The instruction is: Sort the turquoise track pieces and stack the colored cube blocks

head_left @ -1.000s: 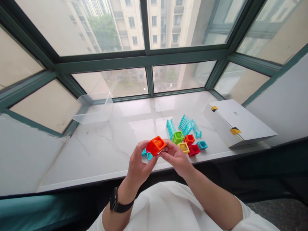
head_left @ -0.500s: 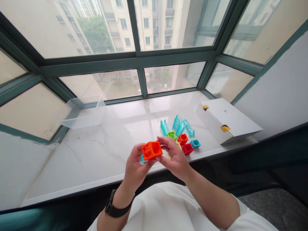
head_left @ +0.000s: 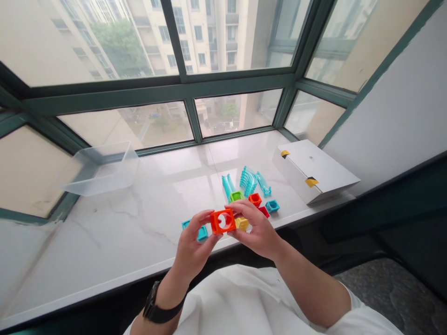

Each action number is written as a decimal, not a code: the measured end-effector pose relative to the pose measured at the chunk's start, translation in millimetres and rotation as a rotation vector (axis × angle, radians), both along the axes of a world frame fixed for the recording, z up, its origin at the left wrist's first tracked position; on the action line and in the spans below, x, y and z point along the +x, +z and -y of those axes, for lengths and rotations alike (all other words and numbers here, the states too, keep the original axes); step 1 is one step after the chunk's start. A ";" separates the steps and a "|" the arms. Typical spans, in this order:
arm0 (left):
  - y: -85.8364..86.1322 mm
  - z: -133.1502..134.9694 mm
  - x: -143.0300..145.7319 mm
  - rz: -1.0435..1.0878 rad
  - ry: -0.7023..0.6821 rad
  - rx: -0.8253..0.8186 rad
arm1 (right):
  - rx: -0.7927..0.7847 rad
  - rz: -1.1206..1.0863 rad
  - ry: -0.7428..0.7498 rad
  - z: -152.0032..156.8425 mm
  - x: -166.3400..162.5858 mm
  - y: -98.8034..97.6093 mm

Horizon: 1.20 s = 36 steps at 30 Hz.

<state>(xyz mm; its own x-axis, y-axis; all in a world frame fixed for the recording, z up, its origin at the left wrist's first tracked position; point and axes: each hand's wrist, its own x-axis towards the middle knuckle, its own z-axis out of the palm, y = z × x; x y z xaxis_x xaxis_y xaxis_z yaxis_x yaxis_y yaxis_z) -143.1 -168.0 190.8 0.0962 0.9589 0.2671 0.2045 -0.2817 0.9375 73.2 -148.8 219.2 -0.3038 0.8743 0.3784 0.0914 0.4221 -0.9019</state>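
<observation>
Both hands pinch an orange hollow cube block (head_left: 222, 221) with a round hole, held above the front edge of the white marble sill (head_left: 146, 209). My left hand (head_left: 193, 244) grips its left side, my right hand (head_left: 256, 230) its right side. Just behind the hands lie a yellow block (head_left: 242, 224), a green block (head_left: 236, 196), an orange block (head_left: 254, 199), a red block (head_left: 264, 211) and a blue block (head_left: 272, 205). Another blue block (head_left: 201, 232) lies by my left fingers.
Translucent teal track pieces (head_left: 248, 180) lie behind the blocks. A white cardboard box (head_left: 314, 171) sits at the right of the sill, a clear plastic bin (head_left: 101, 168) at the back left. Windows close off the far side.
The orange block has been turned in my hands so that its round hole faces me, and it sits a little lower. The view has shifted to the right.
</observation>
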 end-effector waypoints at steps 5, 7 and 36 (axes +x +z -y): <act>-1.1 0.2 6.0 -0.060 -0.010 -0.019 | 0.012 0.054 0.014 -0.1 10.6 -2.5; -1.1 -0.4 7.5 -0.090 -0.048 0.003 | 0.015 0.049 0.012 -2.5 20.0 -4.0; -52.9 -7.3 -40.6 -0.053 0.137 -0.279 | -0.235 0.245 -0.466 -82.3 120.2 -128.2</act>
<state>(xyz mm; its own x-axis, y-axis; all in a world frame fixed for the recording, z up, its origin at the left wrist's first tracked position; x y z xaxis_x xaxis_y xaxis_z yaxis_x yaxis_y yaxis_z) -183.7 -160.7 137.9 -0.0322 0.9994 -0.0102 0.2735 0.0186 0.9617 193.3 -66.5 91.1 0.0792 0.9890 0.1252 0.4382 0.0783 -0.8955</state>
